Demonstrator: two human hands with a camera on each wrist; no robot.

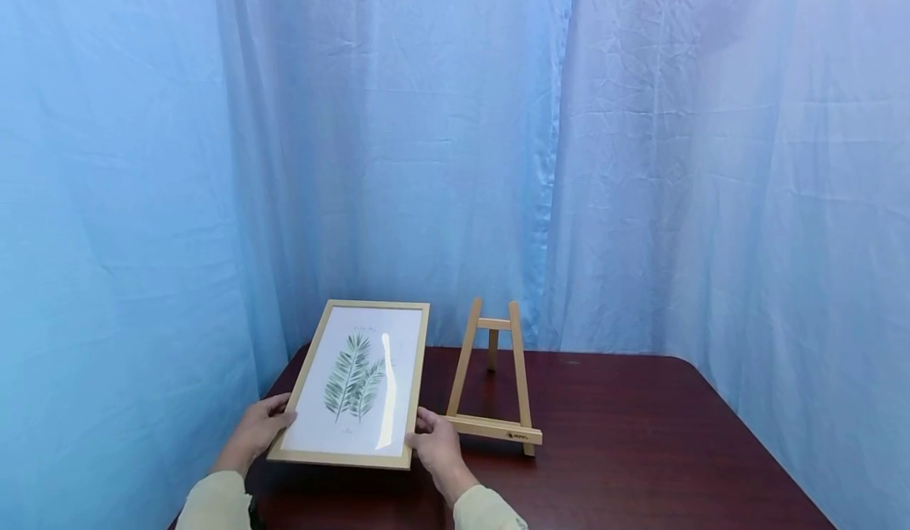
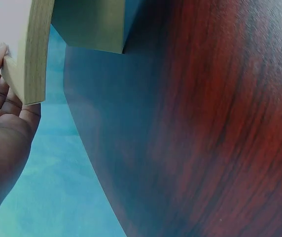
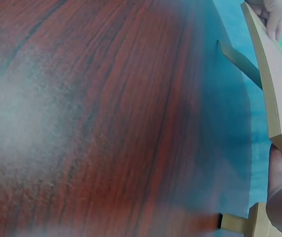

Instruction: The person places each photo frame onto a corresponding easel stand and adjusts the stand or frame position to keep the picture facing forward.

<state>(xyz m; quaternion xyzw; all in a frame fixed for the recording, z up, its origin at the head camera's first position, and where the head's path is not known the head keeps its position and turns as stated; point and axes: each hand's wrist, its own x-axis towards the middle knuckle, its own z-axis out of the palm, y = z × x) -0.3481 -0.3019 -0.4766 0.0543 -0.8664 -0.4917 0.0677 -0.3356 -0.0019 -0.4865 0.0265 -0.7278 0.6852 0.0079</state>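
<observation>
A light-wood picture frame (image 1: 360,372) with a print of green fern-like leaves is tilted back above the left part of the table. My left hand (image 1: 257,433) grips its left edge near the lower corner, thumb on the front and fingers behind, as the left wrist view shows. On the opposite edge, my right hand (image 1: 439,452) pinches the frame low down. A flat support leg (image 3: 242,64) sticks out from the frame's back; whether it touches the table I cannot tell. Just right of my right hand stands a small wooden easel (image 1: 521,372) with a ledge across its front.
The dark red wood-grain table (image 1: 640,435) extends to the right of the easel. Blue curtains (image 1: 455,159) hang close behind the table and along both sides. Light glares on the frame's glazing.
</observation>
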